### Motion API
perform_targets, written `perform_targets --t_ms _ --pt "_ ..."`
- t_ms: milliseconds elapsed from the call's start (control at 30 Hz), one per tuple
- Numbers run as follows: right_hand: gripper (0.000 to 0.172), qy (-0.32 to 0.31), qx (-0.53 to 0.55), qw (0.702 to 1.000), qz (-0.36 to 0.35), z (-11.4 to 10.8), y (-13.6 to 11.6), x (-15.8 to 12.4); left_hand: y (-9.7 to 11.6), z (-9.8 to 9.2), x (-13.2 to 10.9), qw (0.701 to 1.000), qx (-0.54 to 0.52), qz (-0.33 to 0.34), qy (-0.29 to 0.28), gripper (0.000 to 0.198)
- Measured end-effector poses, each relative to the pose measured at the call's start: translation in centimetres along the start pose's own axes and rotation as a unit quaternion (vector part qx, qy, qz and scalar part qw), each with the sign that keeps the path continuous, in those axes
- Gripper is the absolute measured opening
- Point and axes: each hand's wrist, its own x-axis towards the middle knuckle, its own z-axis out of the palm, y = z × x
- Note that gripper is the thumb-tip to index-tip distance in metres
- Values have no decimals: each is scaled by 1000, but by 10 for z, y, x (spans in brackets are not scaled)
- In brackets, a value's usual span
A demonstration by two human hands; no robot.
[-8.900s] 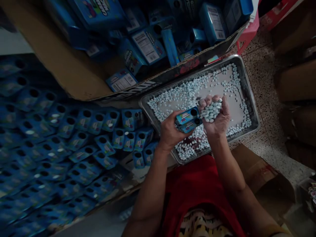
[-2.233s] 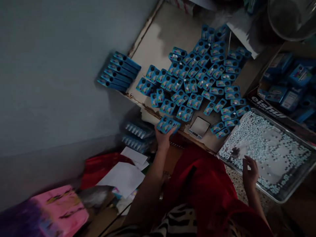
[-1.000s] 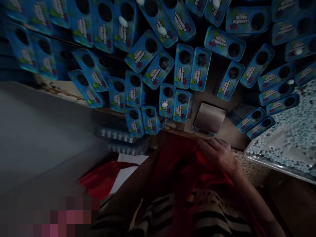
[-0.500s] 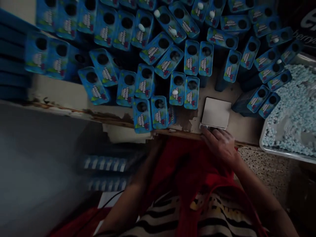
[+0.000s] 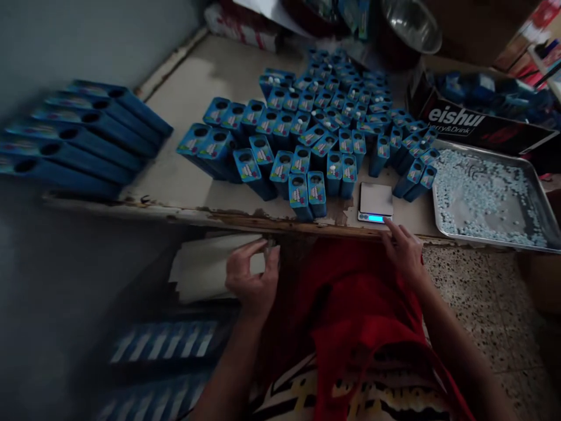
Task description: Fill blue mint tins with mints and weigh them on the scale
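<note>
A small digital scale (image 5: 376,199) with a bare metal plate lies near the table's front edge, its display glowing blue. My right hand (image 5: 404,252) has its index finger stretched to the right end of the scale's button strip, with nothing in the palm. My left hand (image 5: 252,275) is raised in front of the table edge, thumb and fingers curled towards each other. Something small and pale or clear seems to be between the fingertips, too dim to name. Blue candy boxes (image 5: 299,193) with round holes in their tops stand left of the scale.
A metal tray (image 5: 495,238) of small pale-blue candies lies at the right. Behind it is a black carton (image 5: 486,128) with blue packs inside. More blue boxes (image 5: 87,140) lean at the left. A metal bowl (image 5: 412,26) stands at the back; papers (image 5: 210,266) sit below the edge.
The view has tilted up and widened. My left hand has come up from low beside the body. My right hand has drawn back a little, and the scale's display now shows lit.
</note>
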Motion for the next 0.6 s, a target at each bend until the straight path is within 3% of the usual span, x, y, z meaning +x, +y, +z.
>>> perform_targets --t_ms 67,133,233,300,367,467,600 --pt "39 36 4 999 25 -8 26 -9 37 0 28 989 29 141 45 31" --pt "41 90 11 994 61 -19 58 -10 80 9 57 972 75 224 15 30" --pt "40 179 17 977 118 -36 113 2 136 32 88 953 161 238 -95 38" --pt "38 206 2 968 143 -45 150 15 158 46 97 945 196 218 -142 40" --pt "38 202 -24 963 177 -53 186 27 165 57 101 946 197 208 -152 38" --pt "45 158 -36 958 238 -65 234 34 157 70 106 956 152 212 -135 30" --pt "56 133 -15 956 261 -76 272 20 147 78 108 967 97 210 -107 26"
